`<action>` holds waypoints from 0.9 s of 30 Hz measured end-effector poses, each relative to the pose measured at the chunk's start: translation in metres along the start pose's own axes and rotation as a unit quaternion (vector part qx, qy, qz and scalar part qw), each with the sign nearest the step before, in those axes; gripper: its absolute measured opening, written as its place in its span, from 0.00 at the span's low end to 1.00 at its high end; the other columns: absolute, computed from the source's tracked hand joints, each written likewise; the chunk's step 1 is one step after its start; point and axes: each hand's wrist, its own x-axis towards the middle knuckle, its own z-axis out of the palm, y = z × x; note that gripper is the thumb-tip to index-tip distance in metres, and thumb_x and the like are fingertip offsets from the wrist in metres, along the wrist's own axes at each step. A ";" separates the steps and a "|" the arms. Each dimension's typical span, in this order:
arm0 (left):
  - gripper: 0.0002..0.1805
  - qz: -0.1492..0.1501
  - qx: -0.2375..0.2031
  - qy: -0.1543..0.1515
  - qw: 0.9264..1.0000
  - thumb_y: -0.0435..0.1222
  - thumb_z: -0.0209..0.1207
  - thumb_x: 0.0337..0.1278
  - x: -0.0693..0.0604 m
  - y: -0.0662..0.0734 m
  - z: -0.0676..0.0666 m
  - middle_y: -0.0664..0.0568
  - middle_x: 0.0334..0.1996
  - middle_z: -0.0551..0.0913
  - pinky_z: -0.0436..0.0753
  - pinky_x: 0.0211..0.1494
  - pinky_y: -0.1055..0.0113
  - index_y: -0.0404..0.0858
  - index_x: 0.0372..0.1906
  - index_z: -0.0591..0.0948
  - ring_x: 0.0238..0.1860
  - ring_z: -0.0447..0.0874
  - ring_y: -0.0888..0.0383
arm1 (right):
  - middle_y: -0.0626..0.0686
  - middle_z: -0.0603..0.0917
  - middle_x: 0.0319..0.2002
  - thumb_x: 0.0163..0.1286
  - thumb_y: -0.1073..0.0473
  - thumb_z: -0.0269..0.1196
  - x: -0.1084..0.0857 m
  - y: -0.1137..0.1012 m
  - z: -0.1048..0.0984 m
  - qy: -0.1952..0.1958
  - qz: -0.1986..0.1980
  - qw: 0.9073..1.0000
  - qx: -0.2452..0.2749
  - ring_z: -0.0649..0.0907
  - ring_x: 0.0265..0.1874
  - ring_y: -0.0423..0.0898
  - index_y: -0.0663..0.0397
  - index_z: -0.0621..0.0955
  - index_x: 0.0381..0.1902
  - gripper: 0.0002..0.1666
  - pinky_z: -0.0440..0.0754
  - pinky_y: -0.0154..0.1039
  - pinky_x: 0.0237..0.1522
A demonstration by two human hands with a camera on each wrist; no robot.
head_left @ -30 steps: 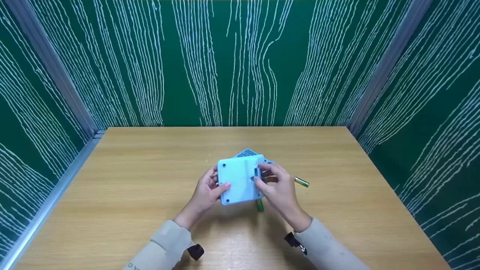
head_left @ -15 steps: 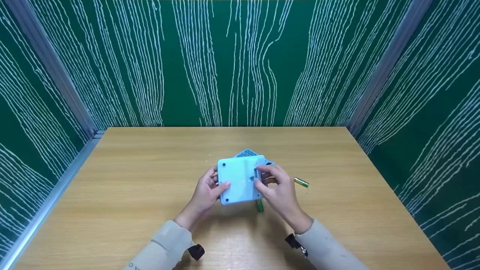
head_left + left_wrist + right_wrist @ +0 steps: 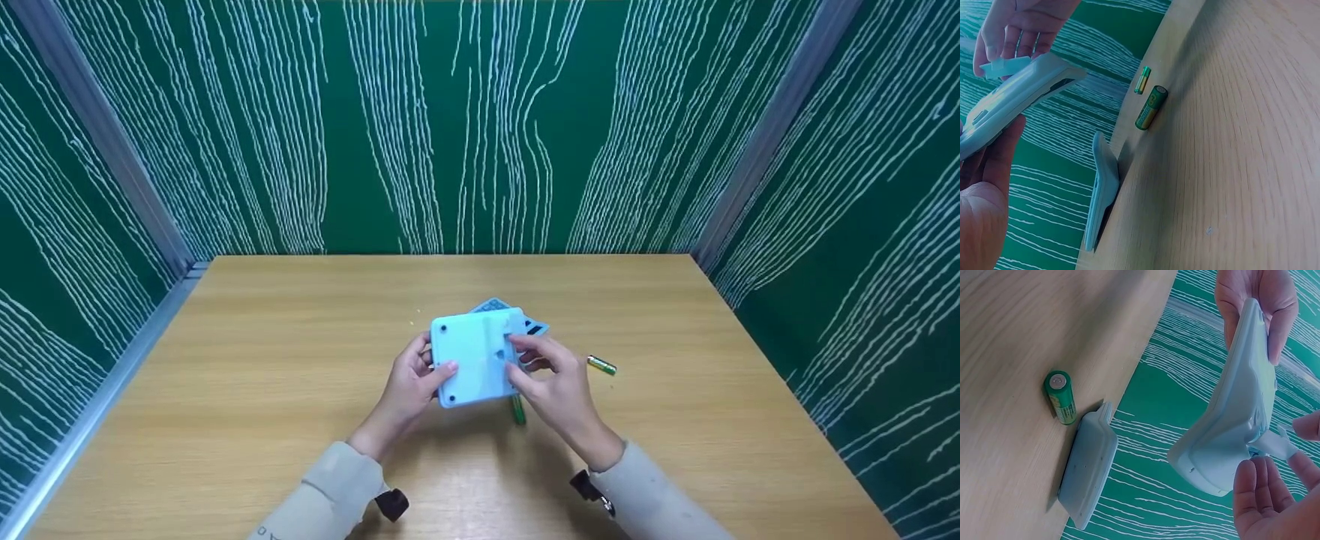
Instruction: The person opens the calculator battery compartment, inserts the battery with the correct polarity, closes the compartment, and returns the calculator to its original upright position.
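Note:
Gripped by the left hand (image 3: 409, 382) at its left side, a light blue device (image 3: 476, 360) is raised off the table, its back with dark round feet facing up. The left thumb lies on that back. The right hand (image 3: 562, 382) is at the device's right edge. In the right wrist view, the thumb and a finger of the right hand (image 3: 1280, 495) pinch a small light blue cover (image 3: 1278, 445), tilted out from the device (image 3: 1230, 405). The left wrist view also shows this cover (image 3: 1005, 67) standing off the device's surface.
A second light blue device (image 3: 493, 304) with keys lies on the table (image 3: 300, 337) behind the held one. One green battery (image 3: 602, 365) lies to the right of the right hand, another battery (image 3: 518, 411) just below the held device. Green patterned panels surround the table's back and sides.
The held device has shifted slightly left. The right fingertips have moved a little off its edge area, and more of the second device shows at the right.

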 end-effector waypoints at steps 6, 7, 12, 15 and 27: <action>0.30 0.008 -0.003 0.001 1.000 0.27 0.61 0.76 0.000 -0.002 0.000 0.34 0.61 0.85 0.92 0.58 0.46 0.26 0.76 0.65 0.58 0.90 0.47 | 0.55 0.94 0.42 0.62 0.75 0.76 -0.001 0.000 0.001 0.001 0.002 1.000 0.001 0.90 0.37 0.49 0.61 0.91 0.51 0.19 0.93 0.39 0.41; 0.31 0.008 -0.002 0.000 1.000 0.27 0.61 0.76 0.000 -0.002 -0.001 0.33 0.62 0.85 0.92 0.59 0.46 0.27 0.77 0.65 0.59 0.90 0.46 | 0.55 0.94 0.43 0.62 0.75 0.76 -0.001 -0.001 0.001 0.000 0.002 1.000 0.002 0.90 0.37 0.50 0.61 0.91 0.52 0.19 0.93 0.38 0.41; 0.32 0.003 0.001 -0.003 1.000 0.28 0.60 0.78 0.001 0.001 -0.002 0.30 0.66 0.81 0.90 0.62 0.44 0.28 0.79 0.63 0.63 0.88 0.44 | 0.56 0.94 0.43 0.63 0.74 0.76 0.001 -0.003 0.000 0.003 -0.011 1.000 0.009 0.91 0.38 0.51 0.61 0.90 0.53 0.20 0.94 0.41 0.43; 0.33 0.001 0.002 -0.005 1.000 0.28 0.60 0.78 0.001 0.002 -0.002 0.30 0.66 0.81 0.89 0.63 0.43 0.29 0.80 0.63 0.64 0.88 0.43 | 0.56 0.94 0.43 0.63 0.74 0.76 0.001 -0.003 -0.001 0.006 -0.019 1.000 0.009 0.91 0.38 0.51 0.62 0.90 0.53 0.20 0.94 0.41 0.44; 0.33 -0.005 0.004 -0.008 1.000 0.30 0.60 0.80 -0.001 0.002 -0.004 0.30 0.69 0.79 0.88 0.66 0.44 0.31 0.81 0.62 0.67 0.86 0.40 | 0.57 0.93 0.43 0.64 0.74 0.76 0.000 -0.002 -0.002 0.007 -0.015 1.000 0.014 0.91 0.38 0.51 0.61 0.90 0.54 0.20 0.94 0.40 0.43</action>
